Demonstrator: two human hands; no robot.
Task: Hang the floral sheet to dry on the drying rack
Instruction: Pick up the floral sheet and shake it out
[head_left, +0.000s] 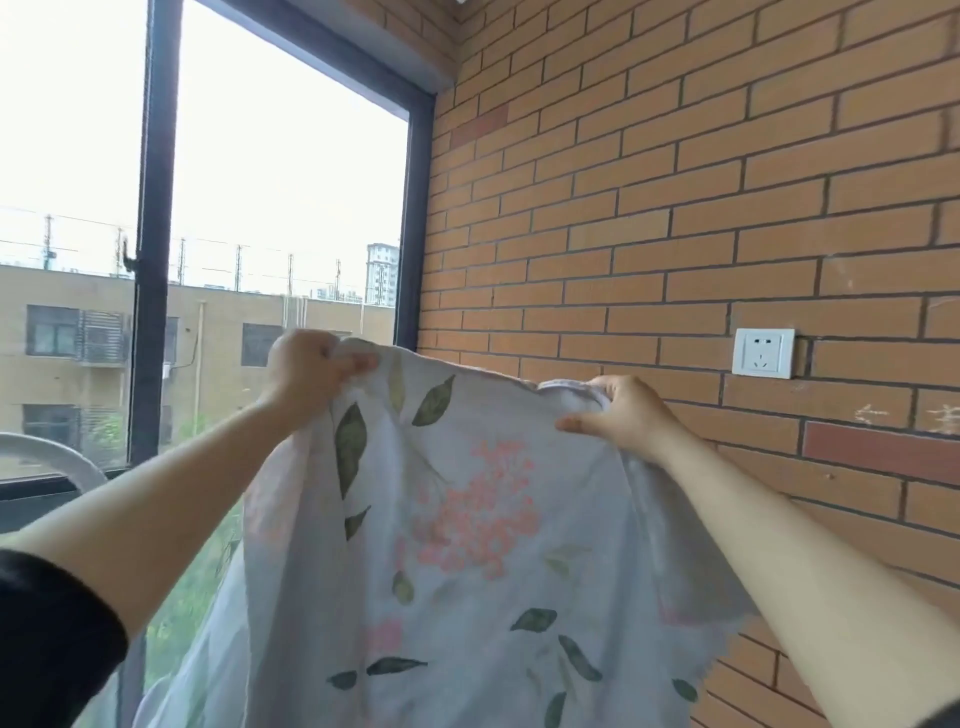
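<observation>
Brick wall (675, 182) with a white socket (762, 353) fills the right; a dark-framed window (156, 234) stands left, a white curved rim (52, 454) below it. Both hands, left (309, 366) and right (621, 415), grip the floral sheet (467, 545) by its top edge, raised between them, hiding whatever lies beneath.
</observation>
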